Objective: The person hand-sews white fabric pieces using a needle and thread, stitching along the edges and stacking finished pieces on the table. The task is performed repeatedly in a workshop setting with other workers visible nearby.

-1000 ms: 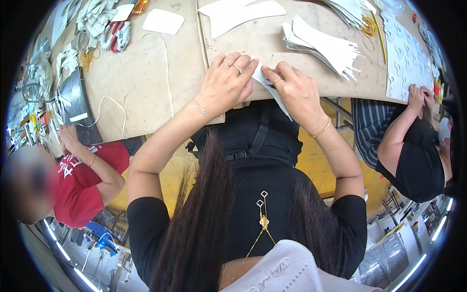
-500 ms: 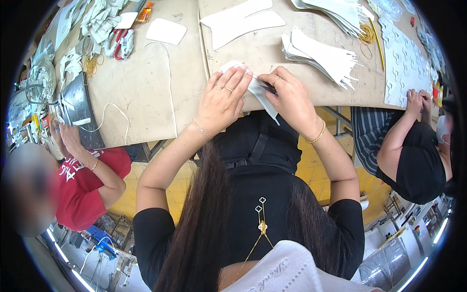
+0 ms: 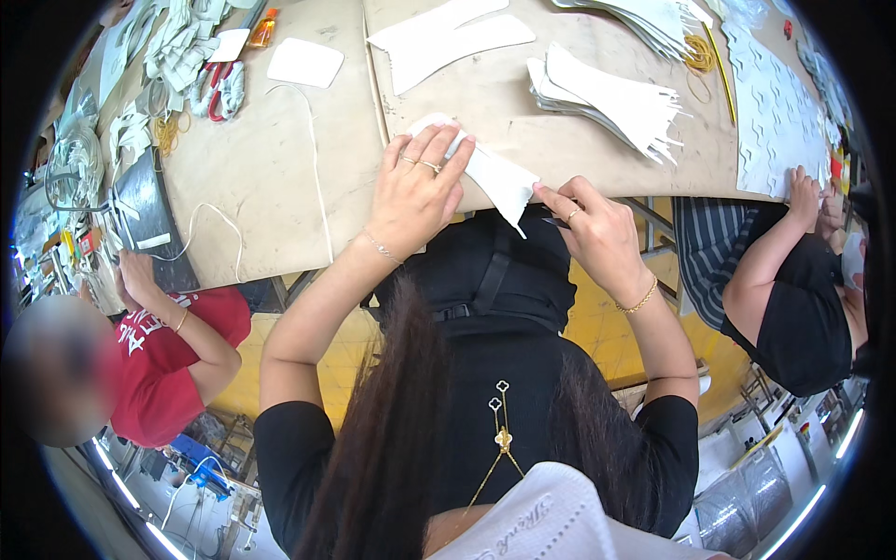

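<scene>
My left hand (image 3: 417,187) lies with its fingers laid out over a curved white sheet piece (image 3: 499,177), pressing it to the table near the front edge. The piece's narrow, pointed end hangs past that edge. My right hand (image 3: 602,233) is closed round a small dark tool (image 3: 557,222); most of it is hidden in the palm, so its kind is unclear. The right index fingertip is at the corner of the white piece. Farther off lie a fanned stack of white pieces with fringed ends (image 3: 611,101) and a white forked piece (image 3: 448,42).
The brown-covered table (image 3: 271,177) carries a white rounded piece (image 3: 306,62), red-handled scissors (image 3: 221,91), white cord (image 3: 315,168) and a yellow stick (image 3: 725,79). A co-worker in red (image 3: 177,364) sits left; another in black (image 3: 803,308) works right beside a patterned white sheet (image 3: 775,112).
My right hand has moved right and toward me with the dark tool, away from my left hand. More of the white piece shows. My left hand stays on it.
</scene>
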The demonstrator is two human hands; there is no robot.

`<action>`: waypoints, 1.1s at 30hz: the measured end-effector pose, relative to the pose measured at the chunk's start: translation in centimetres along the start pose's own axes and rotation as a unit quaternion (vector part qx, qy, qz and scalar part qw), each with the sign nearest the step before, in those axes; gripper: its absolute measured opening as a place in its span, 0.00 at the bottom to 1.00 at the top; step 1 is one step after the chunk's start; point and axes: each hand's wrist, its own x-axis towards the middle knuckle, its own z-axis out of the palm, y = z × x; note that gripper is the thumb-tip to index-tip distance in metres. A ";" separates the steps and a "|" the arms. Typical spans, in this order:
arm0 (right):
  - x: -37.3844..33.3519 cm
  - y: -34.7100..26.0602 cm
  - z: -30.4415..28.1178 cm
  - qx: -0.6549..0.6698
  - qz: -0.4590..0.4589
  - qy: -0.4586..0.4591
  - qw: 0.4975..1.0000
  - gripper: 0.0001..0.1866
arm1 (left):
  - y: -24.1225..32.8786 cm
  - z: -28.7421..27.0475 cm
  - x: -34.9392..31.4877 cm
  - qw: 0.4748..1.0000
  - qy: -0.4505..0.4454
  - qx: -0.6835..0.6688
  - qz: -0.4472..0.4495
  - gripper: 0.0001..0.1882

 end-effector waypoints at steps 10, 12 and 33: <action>-0.3 1.0 0.1 0.149 0.076 0.022 0.986 0.19 | 0.3 0.3 -0.1 0.999 -0.022 0.038 0.015 0.29; -0.4 1.1 0.3 0.163 0.099 0.016 0.981 0.20 | 0.5 0.4 -0.1 0.999 -0.023 0.047 0.015 0.28; 0.0 2.0 0.6 -0.018 -0.009 0.009 1.000 0.25 | 2.2 0.8 -0.2 0.997 -0.050 0.065 0.002 0.34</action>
